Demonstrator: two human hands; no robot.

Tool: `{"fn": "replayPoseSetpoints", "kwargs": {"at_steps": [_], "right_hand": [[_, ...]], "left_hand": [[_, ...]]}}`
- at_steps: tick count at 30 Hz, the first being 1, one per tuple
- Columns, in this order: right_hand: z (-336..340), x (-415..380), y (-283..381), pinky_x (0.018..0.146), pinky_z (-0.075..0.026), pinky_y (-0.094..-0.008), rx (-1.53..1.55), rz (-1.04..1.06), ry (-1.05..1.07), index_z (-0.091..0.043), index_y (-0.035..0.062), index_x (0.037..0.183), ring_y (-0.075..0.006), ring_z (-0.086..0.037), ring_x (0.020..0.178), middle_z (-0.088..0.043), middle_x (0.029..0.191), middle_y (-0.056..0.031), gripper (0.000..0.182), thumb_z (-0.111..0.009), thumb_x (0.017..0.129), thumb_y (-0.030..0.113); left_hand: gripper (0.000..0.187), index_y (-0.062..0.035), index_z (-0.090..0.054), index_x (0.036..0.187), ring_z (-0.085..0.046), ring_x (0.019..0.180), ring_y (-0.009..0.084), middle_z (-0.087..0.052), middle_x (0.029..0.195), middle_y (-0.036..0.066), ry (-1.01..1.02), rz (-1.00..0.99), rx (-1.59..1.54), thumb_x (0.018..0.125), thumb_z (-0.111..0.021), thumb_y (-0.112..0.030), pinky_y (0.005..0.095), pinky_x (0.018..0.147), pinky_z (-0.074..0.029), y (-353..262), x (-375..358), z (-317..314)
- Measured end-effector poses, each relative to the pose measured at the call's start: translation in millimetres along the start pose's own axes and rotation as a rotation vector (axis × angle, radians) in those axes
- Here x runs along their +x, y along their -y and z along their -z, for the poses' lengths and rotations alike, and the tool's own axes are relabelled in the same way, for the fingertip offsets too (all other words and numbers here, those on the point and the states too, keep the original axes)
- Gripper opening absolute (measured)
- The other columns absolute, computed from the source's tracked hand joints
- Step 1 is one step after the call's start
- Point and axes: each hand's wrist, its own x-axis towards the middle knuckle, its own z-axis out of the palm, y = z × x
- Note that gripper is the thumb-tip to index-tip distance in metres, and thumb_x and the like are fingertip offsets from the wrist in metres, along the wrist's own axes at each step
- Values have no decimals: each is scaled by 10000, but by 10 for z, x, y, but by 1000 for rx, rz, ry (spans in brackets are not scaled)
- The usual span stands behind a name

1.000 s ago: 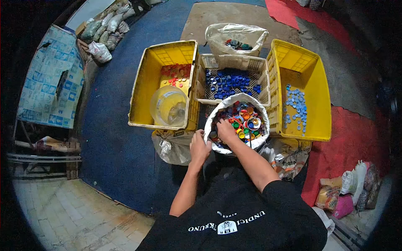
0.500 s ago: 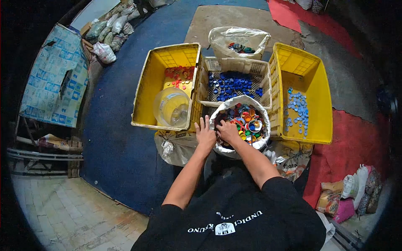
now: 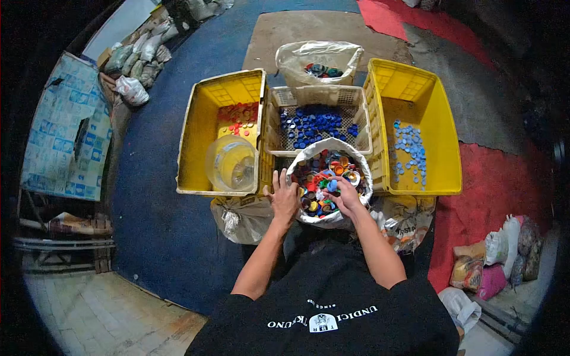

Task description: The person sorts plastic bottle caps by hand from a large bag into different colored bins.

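Observation:
A white sack (image 3: 363,159) full of mixed bottle caps (image 3: 323,168) in many colours stands in front of me, its rim rolled open. Over its right part my right hand (image 3: 347,199) pinches a light blue bottle cap (image 3: 332,186) between thumb and fingers. My left hand (image 3: 284,199) is at the sack's left rim, fingers spread and pointing away from me, with nothing in them. Just beyond the sack, a white perforated crate (image 3: 274,118) contains dark blue caps (image 3: 317,123).
Left, a yellow crate (image 3: 185,145) holds red caps (image 3: 238,114) and a clear plastic tub (image 3: 221,166). Right, another yellow crate (image 3: 446,139) holds light blue caps (image 3: 409,148). Behind the middle crate stands a translucent sack (image 3: 320,53) with caps. Filled bags (image 3: 502,261) lie at right.
My right hand has lifted from the caps at the sack's left side and moved right, now with a light blue bottle cap. My left hand stays at the rim. The view has shifted slightly.

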Motion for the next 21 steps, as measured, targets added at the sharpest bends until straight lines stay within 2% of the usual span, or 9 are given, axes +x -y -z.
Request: {"fn": "replayPoseSetpoints", "kwargs": {"at_steps": [1, 5, 8, 13, 15, 17, 19, 20, 21], "right_hand": [[24, -39, 13, 757, -574, -396, 70, -18, -15, -562, 13, 1108, -255, -638, 833, -595, 976, -170, 239, -384, 993, 124], [161, -105, -30, 751, -559, -403, 206, -134, 11, -583, -19, 988, -276, -630, 825, -616, 966, -200, 269, -428, 926, 192], [127, -164, 4, 717, -549, -386, 292, -160, 30, -580, -8, 903, -269, -619, 806, -621, 941, -195, 287, -512, 892, 271], [98, -220, 86, 546, -463, -293, 190, -170, -2, -515, 92, 764, -156, -541, 615, -588, 807, -62, 293, -635, 871, 336], [26, -274, 77, 471, -396, -251, -298, -79, 36, -531, 105, 763, -86, -467, 535, -547, 767, -2, 317, -704, 857, 354], [-61, -334, 86, 465, -391, -233, -364, -28, 17, -581, 78, 831, -65, -467, 532, -556, 772, 4, 305, -751, 836, 332], [-32, -273, -10, 493, -425, -247, -731, 185, 3, -612, 49, 944, -74, -503, 562, -584, 793, -7, 308, -746, 840, 306], [-30, -234, -96, 548, -457, -259, -832, 483, -69, -616, 35, 998, -85, -540, 616, -608, 821, -22, 306, -735, 849, 274], [33, -154, -163, 548, -457, -259, -833, 484, -68, -616, 35, 998, -85, -540, 616, -608, 821, -22, 306, -735, 849, 274]], "left_hand": [[98, -170, -653, 874, -379, 1326, 264, -505, 1362, 60, 3, -7, -8, 823, -624, -249, 558, 976, -192, -40, 24, 29], [143, -105, -600, 988, -585, 940, 246, -650, 949, 87, 47, -69, -201, 890, -589, -209, 448, 841, -327, -191, 113, 125], [120, -35, -538, 966, -602, 740, 406, -623, 821, 218, 182, -46, -464, 904, -567, -133, 460, 642, -439, -265, 94, 49], [196, -20, -544, 1037, -659, 823, 367, -645, 879, 222, 225, 136, -749, 856, -619, -30, 404, 698, -510, -353, 73, 24], [226, -19, -563, 1072, -682, 825, 296, -671, 897, 185, 159, 165, -875, 859, -639, -36, 358, 711, -524, -369, 53, 23], [229, -17, -567, 1079, -682, 827, 247, -679, 899, 156, 143, 202, -914, 866, -645, -44, 334, 709, -528, -407, 38, 28], [231, -15, -572, 1087, -683, 829, 197, -688, 901, 128, 125, 241, -953, 873, -652, -52, 309, 708, -533, -440, 21, 26], [218, -14, -577, 1076, -674, 817, 168, -686, 891, 110, 132, 275, -1027, 880, -656, -68, 296, 694, -533, -444, 5, 20], [207, -14, -582, 1066, -665, 805, 139, -684, 881, 93, 139, 310, -1100, 887, -659, -83, 284, 681, -533, -444, -13, 17]]}}
